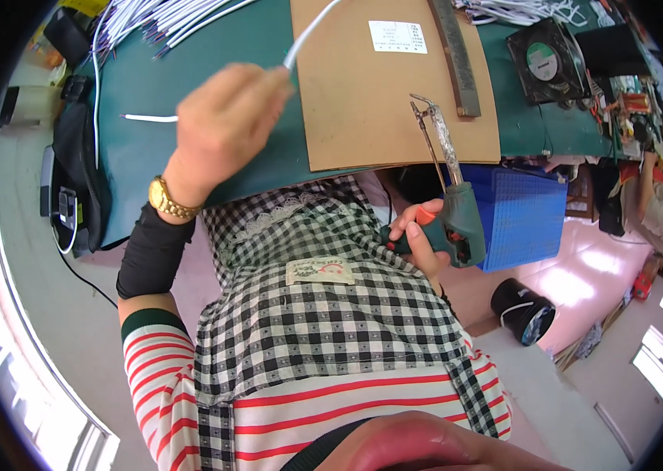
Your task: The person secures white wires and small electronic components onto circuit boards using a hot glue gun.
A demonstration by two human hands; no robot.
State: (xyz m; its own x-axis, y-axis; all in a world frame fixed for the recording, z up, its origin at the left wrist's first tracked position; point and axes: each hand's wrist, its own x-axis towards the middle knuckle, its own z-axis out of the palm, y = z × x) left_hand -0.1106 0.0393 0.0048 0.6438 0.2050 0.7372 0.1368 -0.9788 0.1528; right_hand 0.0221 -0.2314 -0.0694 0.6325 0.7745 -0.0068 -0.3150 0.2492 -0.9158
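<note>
My left hand [225, 118], with a gold watch at its wrist, is closed round a white cable [312, 33] above the green tabletop [139, 165]. One end of the cable sticks out on the left; the other part rises to the upper right, over the cardboard. Below the table's front edge, my right hand [423, 250] grips a dark green soldering gun [462, 224] with an orange trigger. Its foil-wrapped barrel and thin feed tube point up over the cardboard sheet [363, 118]. The gun's body hides part of that hand.
White cables [178, 23] lie bundled at the far left, more [520, 9] at the far right. A dark metal bar [455, 63] and a white label [398, 37] rest on the cardboard. Right are a black fan [545, 63], blue crate [528, 216], black bucket [516, 306] and another person [661, 208].
</note>
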